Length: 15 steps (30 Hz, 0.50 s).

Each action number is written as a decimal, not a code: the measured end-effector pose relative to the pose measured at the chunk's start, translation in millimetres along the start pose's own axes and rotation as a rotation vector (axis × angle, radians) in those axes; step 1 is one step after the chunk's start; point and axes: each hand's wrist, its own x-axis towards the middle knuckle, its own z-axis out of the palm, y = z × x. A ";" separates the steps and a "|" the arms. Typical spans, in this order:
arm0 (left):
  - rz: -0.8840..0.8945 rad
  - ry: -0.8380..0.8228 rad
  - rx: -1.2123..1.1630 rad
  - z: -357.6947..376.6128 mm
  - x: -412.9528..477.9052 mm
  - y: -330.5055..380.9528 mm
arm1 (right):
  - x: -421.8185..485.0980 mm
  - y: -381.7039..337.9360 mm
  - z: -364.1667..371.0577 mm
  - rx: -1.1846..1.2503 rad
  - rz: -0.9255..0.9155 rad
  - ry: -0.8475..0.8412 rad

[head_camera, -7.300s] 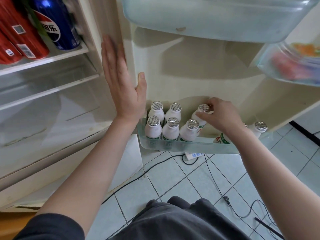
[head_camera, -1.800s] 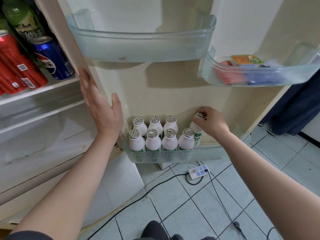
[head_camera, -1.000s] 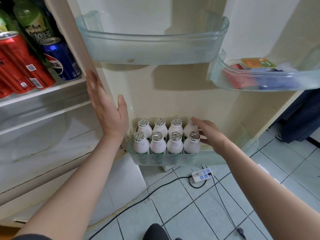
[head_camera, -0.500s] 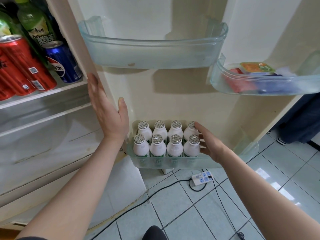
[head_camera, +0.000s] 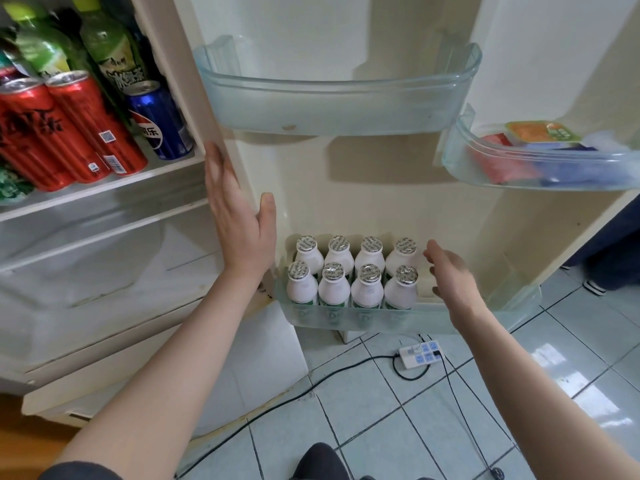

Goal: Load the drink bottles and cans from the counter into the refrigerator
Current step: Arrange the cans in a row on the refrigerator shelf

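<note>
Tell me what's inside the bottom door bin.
Eight white bottles with foil caps stand in two rows of four at the left end of the bin. The right hand hides part of the space beside them.

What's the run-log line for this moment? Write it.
white bottles: eight upright, lower door bin | left hand: open, flat on fridge | right hand: open, beside them

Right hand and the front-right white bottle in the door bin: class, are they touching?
Apart. The head view shows a pale strip of door bin between the right hand and the front-right white bottle.
</note>
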 end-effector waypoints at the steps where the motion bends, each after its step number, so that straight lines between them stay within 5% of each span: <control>1: -0.024 -0.035 -0.016 -5.1 -1.4 1.5 | -7.5 -1.8 -0.2 -0.010 -0.084 0.070; 6: -0.167 0.029 -0.053 -39.3 -19.1 6.0 | -50.0 -22.3 16.0 0.056 -0.435 0.217; 15: -0.658 0.004 -0.200 -108.3 -52.5 -33.5 | -89.0 -62.6 94.1 -0.038 -0.817 -0.052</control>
